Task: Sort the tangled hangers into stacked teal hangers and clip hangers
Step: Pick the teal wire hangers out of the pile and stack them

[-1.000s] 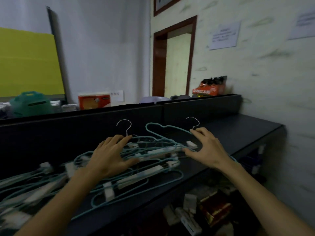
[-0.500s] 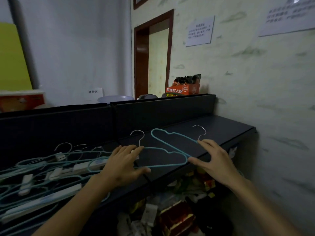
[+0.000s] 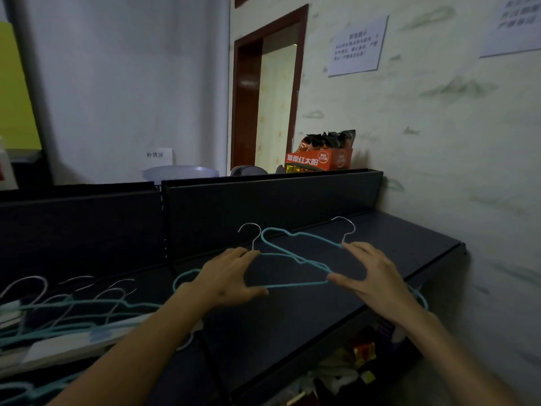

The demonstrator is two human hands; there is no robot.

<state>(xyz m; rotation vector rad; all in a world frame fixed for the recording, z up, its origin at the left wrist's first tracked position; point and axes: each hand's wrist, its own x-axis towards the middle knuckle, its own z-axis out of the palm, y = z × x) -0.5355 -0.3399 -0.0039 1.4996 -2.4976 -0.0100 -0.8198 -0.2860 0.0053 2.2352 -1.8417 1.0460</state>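
Left hand [image 3: 225, 276] and right hand [image 3: 369, 272], fingers spread flat, press two overlapping teal hangers [image 3: 295, 260] onto dark shelf [image 3: 389, 247]. Tangled hanger pile [image 3: 67, 320] lies at left, apart.

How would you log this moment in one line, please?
left hand: on teal hangers | right hand: on same | shelf | tangled pile left

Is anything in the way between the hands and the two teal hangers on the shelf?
No, nothing visible. The left hand and right hand already touch the two teal hangers lying overlapped on the dark shelf. The tangled pile lies apart, on the left.
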